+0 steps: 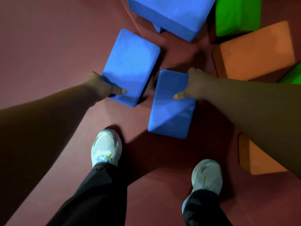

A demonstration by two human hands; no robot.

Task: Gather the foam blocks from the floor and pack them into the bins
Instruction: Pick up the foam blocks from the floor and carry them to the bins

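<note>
L block (130, 66) & R block (172, 105) low by floor (48, 38), lifted or not unclear, each pinched at edge nearest its hand, thumb on top, fingers hidden under, prob. so both go binward in one trip; L hand (101, 85), R hand (193, 85) on straight, down-reaching arms.

Red floor (40, 46), orange blocks (255, 51), green block (236, 15) and big blue block (171, 12) seemingly resting on it, white shoes (105, 147)

An indoor play or gym room, by the look of it: a smooth dark-red floor (48, 38) strewn with large soft shapes, a blue foam block (130, 62), a green foam block (236, 15), an orange foam block (255, 51), and white trainers (105, 147) standing on it.
</note>
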